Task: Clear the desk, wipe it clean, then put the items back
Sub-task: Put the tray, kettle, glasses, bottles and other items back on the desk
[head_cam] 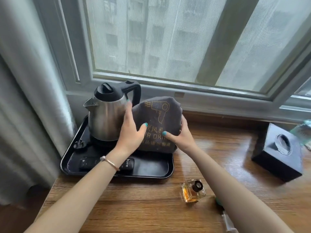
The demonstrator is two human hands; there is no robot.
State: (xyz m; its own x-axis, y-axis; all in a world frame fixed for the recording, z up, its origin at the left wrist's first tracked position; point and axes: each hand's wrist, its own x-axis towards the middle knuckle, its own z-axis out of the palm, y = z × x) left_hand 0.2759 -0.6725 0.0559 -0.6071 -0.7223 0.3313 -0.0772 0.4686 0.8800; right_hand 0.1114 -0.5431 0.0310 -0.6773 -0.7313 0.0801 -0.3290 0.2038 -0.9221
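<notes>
Windowsill desk [151, 207] — both hands' grip clamped on upright dryer bag [158, 121], printed face toward camera.

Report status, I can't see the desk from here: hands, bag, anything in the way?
Both hands on grey hair dryer bag: left hand and right hand grip its sides. Bag stands upright at tray back edge. Kettle close on left.
</notes>
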